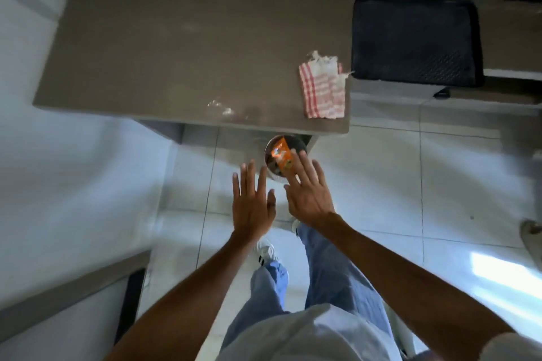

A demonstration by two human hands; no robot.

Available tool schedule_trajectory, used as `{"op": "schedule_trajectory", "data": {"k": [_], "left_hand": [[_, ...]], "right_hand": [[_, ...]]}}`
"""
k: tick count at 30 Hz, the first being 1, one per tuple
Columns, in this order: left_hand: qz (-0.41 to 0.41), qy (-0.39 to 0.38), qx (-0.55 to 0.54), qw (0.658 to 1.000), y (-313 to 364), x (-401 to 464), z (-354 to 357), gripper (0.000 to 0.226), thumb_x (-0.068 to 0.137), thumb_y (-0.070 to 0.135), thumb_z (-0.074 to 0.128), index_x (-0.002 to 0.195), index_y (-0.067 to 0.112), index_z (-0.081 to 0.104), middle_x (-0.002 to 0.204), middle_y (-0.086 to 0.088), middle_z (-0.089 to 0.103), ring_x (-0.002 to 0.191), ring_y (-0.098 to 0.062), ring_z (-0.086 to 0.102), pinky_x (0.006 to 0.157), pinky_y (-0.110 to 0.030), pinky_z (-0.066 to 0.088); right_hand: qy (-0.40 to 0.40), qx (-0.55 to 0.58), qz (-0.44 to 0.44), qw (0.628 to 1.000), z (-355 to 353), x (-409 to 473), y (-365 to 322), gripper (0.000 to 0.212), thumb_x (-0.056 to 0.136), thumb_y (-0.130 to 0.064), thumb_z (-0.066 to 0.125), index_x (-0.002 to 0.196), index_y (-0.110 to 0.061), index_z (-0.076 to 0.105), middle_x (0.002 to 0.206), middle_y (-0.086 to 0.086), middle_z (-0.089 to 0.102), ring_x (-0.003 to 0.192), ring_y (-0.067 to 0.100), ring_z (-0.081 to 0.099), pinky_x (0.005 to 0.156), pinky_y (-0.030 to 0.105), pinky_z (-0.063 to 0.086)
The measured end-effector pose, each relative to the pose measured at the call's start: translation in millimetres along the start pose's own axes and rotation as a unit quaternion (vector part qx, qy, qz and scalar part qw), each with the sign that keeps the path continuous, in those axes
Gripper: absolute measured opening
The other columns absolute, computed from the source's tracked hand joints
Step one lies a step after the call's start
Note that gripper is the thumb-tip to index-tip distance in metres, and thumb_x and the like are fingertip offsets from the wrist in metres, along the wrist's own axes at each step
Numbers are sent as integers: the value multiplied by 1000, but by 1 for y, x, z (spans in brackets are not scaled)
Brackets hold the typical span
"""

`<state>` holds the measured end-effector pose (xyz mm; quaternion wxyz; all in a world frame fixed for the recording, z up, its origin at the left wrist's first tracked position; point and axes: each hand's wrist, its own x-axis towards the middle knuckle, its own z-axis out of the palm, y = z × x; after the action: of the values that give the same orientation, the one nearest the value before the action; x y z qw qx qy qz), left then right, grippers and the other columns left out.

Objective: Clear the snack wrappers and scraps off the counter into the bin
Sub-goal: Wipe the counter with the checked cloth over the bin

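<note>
Both hands are empty, fingers spread wide and flat, palms facing down. The left hand hovers over the floor tiles just left of the bin; a dark ring shows on one of its fingers. The right hand hovers at the near rim of the bin, its fingertips overlapping the opening in this view; contact with the rim cannot be determined.

The bin is small, round and metallic, standing on the white tiled floor partly under the near edge of the tabletop. An orange snack wrapper lies inside it, tilted against the wall, apart from both hands.

On the grey-brown tabletop, near its front right corner, lies a torn red-and-white striped paper wrapper, flat, its ragged end toward the far side. Toward the front edge, left of that wrapper, lies a small crumpled piece of clear plastic film; its outline is faint.

To the right of the tabletop, a dark rectangular tray rests on a lower surface, just beside the striped wrapper's torn corner.

The person wears light blue jeans and white shoes.
</note>
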<state>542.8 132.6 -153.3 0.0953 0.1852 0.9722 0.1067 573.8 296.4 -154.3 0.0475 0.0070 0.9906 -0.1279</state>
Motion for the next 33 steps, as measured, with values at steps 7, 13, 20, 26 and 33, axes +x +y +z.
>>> {"op": "schedule_trajectory", "data": {"k": [7, 13, 20, 26, 33], "left_hand": [[-110, -171, -38, 978, -29, 26, 131, 77, 107, 46, 36, 169, 13, 5, 177, -15, -2, 165, -33, -4, 136, -46, 2], [-377, -200, -366, 827, -47, 162, 282, 91, 104, 42, 54, 168, 16, -6, 177, -16, 3, 162, -43, 12, 129, -53, 26], [-414, -175, -551, 703, -61, 198, 312, 47, 99, 38, 64, 143, 31, 53, 143, -7, 65, 121, -41, 69, 79, -67, 63], [-478, -144, -586, 639, -58, 138, 186, 40, 106, 23, 58, 145, 26, 50, 144, -13, 63, 120, -45, 68, 81, -63, 63], [-484, -145, -620, 601, -55, 83, -25, 46, 102, -9, 41, 143, 11, 51, 145, -24, 62, 125, -45, 65, 100, -68, 53]], "right_hand": [[-150, 68, 157, 974, 127, 42, 49, 63, 106, -32, 43, 164, -20, 20, 174, 12, -2, 162, 34, -4, 131, 55, 16], [-129, 247, 353, 893, 279, 130, 121, 70, 102, -35, 56, 163, -31, 20, 174, 14, -7, 159, 46, 4, 123, 64, 29], [-130, 278, 348, 886, 318, 144, 134, 81, 91, -42, 73, 159, -24, 32, 172, 13, 16, 148, 44, 39, 118, 57, 44], [-77, 156, 57, 983, 170, 96, 40, 71, 78, -4, 74, 147, -12, 54, 163, 14, 40, 151, 38, 40, 101, 55, 58], [183, 143, -158, 960, -43, 97, -31, 44, 100, -17, 46, 140, -7, 63, 156, 17, 51, 153, 35, 36, 128, 51, 30]]}}
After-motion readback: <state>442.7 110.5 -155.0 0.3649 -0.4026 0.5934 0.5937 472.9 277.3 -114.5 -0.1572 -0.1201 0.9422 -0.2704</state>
